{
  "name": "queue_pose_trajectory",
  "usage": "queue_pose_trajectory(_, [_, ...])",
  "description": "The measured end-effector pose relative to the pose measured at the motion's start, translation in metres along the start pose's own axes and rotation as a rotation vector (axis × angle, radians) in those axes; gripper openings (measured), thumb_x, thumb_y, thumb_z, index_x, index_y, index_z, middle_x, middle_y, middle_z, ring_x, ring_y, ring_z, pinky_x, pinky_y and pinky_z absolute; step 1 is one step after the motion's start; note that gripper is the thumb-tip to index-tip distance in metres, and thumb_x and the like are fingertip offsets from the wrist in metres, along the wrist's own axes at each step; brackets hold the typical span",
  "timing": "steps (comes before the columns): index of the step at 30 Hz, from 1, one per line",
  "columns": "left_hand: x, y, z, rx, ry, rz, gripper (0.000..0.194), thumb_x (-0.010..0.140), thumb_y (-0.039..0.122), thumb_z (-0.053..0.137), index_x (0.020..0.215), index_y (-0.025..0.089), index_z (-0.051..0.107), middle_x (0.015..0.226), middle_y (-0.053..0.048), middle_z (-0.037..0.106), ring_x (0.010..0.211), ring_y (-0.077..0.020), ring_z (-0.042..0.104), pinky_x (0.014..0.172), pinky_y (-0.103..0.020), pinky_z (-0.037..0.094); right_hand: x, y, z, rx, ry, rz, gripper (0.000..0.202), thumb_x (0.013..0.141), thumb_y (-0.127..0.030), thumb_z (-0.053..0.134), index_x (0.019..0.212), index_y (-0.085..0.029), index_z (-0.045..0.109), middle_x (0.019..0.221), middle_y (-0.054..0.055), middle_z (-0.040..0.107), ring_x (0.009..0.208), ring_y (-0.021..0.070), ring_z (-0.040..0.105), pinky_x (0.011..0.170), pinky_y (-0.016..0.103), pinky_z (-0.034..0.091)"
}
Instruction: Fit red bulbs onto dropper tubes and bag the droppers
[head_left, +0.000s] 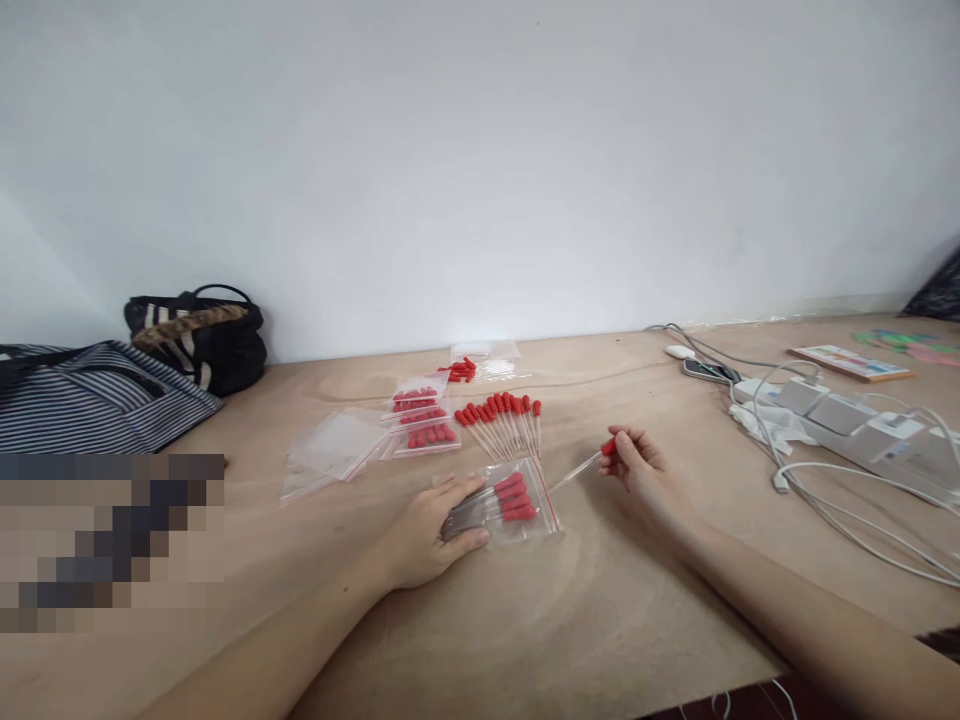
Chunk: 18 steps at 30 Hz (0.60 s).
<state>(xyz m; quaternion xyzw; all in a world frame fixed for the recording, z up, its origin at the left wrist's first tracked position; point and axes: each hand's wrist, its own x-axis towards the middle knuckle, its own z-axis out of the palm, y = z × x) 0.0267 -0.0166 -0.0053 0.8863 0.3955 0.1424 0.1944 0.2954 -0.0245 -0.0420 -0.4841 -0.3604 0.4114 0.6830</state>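
My left hand (439,530) grips a clear zip bag (546,532) on the table, fingers on top and thumb along its near side. Inside that bag lie several glass droppers with red rubber bulbs (514,498), bulbs toward the bag's red-striped edge. Between thumb and fingers, my right hand (636,462) pinches a single dropper (585,466) by its red bulb. Its thin glass tip points left, close to the bag's edge; whether it touches cannot be made out. Just beyond the bag, several loose droppers (504,420) are fanned out with their bulbs away from me.
Flat zip bags (337,445) and filled bags (426,412) lie left of centre. Loose red bulbs (461,370) and glass tubes (504,369) sit near the wall. Chargers on a power strip (840,415) and white cables (825,505) spread at right. Striped (97,395) and black (232,350) bags stand left.
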Motion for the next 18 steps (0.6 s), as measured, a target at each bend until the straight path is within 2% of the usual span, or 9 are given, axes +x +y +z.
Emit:
queue_pose_trajectory(4, [0.0, 0.001, -0.001, 0.017, -0.018, -0.008, 0.052, 0.078, 0.039, 0.052, 0.125, 0.019, 0.042, 0.129, -0.008, 0.047, 0.12, -0.0262, 0.039, 0.1, -0.043, 0.03, 0.005, 0.0, -0.003, -0.019, 0.037, -0.028, 0.037, 0.067, -0.051, 0.06, 0.087, -0.022, 0.049, 0.069, -0.003, 0.053, 0.057, 0.0097, 0.051, 0.054, 0.024, 0.048])
queue_pose_trajectory(14, [0.0, -0.002, 0.002, 0.028, -0.032, -0.036, 0.055, 0.079, 0.042, 0.05, 0.126, 0.017, 0.04, 0.131, -0.009, 0.044, 0.122, -0.0267, 0.037, 0.1, -0.045, 0.031, -0.007, 0.005, 0.005, 0.079, -0.111, 0.154, 0.037, 0.065, -0.047, 0.064, 0.085, -0.019, 0.052, 0.067, -0.002, 0.056, 0.054, 0.0098, 0.054, 0.051, 0.024, 0.047])
queue_pose_trajectory(18, [0.001, -0.002, 0.0, 0.036, -0.05, -0.036, 0.056, 0.079, 0.042, 0.049, 0.126, 0.013, 0.04, 0.131, -0.011, 0.044, 0.123, -0.0262, 0.035, 0.101, -0.044, 0.03, -0.003, 0.006, 0.001, 0.093, -0.075, 0.144, 0.038, 0.062, -0.047, 0.067, 0.084, -0.019, 0.052, 0.063, -0.004, 0.055, 0.051, 0.0086, 0.053, 0.047, 0.021, 0.045])
